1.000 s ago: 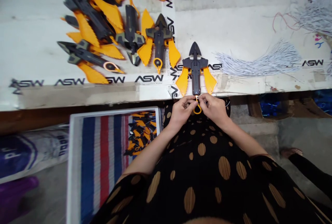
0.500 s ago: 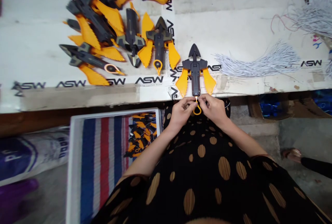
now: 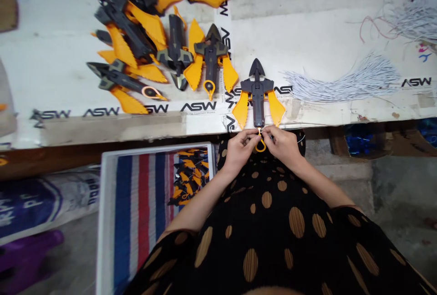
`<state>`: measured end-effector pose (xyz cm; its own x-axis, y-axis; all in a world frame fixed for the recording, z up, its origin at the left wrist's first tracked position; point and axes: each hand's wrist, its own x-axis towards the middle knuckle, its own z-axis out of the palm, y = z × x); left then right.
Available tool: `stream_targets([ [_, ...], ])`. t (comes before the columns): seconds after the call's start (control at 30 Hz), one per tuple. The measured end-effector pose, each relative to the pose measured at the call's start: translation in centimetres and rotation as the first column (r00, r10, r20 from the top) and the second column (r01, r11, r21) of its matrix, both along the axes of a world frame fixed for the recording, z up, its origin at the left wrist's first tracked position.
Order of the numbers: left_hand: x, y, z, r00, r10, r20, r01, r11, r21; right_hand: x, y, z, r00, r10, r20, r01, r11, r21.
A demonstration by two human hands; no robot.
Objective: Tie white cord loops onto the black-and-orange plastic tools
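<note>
1. Since the earlier view, your table and tray have slid slightly right in the frame, while your hands sit almost where they were.
2. Your white work table [image 3: 307, 35] runs across the top of the view, its front edge lined with black-printed "ASW" tape [image 3: 198, 106].
3. Below it, to your left, a white-rimmed tray [image 3: 101, 240] holds a red, white and blue striped tarp [image 3: 136, 208], with a heap of black-and-orange toys [image 3: 187, 176] on it.
4. Your black dress [image 3: 266, 236] with tan oval spots fills the bottom of the view.
5. On the table to your left lies a jumbled pile of toy blades [image 3: 133, 35], with orange serrated wings and dark bodies.
6. To your right spreads a bundle of thin white cords [image 3: 341, 81], well apart from your hands.
7. Your toy blade [image 3: 257, 97] lies flat at the table's front edge, point away from you, its tail end just at the edge.
8. Your left hand [image 3: 241, 150] and right hand [image 3: 282, 147] both pinch, fingers closed and almost meeting, at the neck of an orange plastic loop [image 3: 260, 146], which hangs just past the table edge.
</note>
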<state>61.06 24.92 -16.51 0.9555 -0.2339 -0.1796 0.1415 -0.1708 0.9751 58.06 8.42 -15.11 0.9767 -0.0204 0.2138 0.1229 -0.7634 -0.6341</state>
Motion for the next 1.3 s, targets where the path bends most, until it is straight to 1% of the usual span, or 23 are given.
stream_targets([
  [0.13,-0.1,0.1,0.3,0.999,-0.004,0.033,0.003,0.999,0.048,0.1,0.1,0.0,0.999,-0.029,-0.046,0.03,0.999,0.033],
  [0.3,0.0,0.0,0.4,1.0,-0.001,-0.027,0.001,1.0,-0.021,0.2,0.6,-0.1,0.992,-0.1,-0.079,0.106,0.991,0.076],
  [0.43,-0.1,0.0,0.3,0.999,0.006,-0.042,-0.007,0.999,-0.032,-0.1,0.9,-0.5,0.988,-0.135,-0.076,0.143,0.983,0.112],
  [0.63,-0.1,0.1,-0.1,1.0,0.003,0.011,-0.003,1.0,-0.018,-0.3,0.5,-0.7,0.998,-0.039,-0.045,0.045,0.987,0.154],
  [0.77,-0.2,0.1,0.1,0.995,0.008,0.103,-0.014,0.998,0.059,-0.1,0.4,-0.6,0.998,-0.038,-0.044,0.045,0.985,0.167],
  [0.9,-0.4,0.2,0.3,0.977,0.044,0.207,-0.07,0.991,0.117,0.0,0.5,-0.5,0.999,-0.018,-0.035,0.023,0.986,0.166],
  [1.0,-0.6,0.2,0.3,0.979,0.057,0.194,-0.083,0.989,0.125,-0.1,0.4,-0.5,0.999,0.027,-0.033,-0.02,0.984,0.178],
  [1.07,-0.6,0.2,0.3,0.984,0.059,0.169,-0.08,0.989,0.124,-0.1,0.5,-0.5,0.999,0.021,-0.033,-0.015,0.986,0.166],
  [1.2,-0.6,0.1,0.5,0.985,0.068,0.16,-0.091,0.986,0.142,-0.1,0.9,-0.5,0.996,-0.074,-0.047,0.077,0.995,0.06],
  [1.3,-0.7,0.0,0.6,0.985,0.071,0.16,-0.095,0.984,0.149,0.0,1.1,-0.4,0.994,-0.097,-0.048,0.098,0.995,0.021],
])
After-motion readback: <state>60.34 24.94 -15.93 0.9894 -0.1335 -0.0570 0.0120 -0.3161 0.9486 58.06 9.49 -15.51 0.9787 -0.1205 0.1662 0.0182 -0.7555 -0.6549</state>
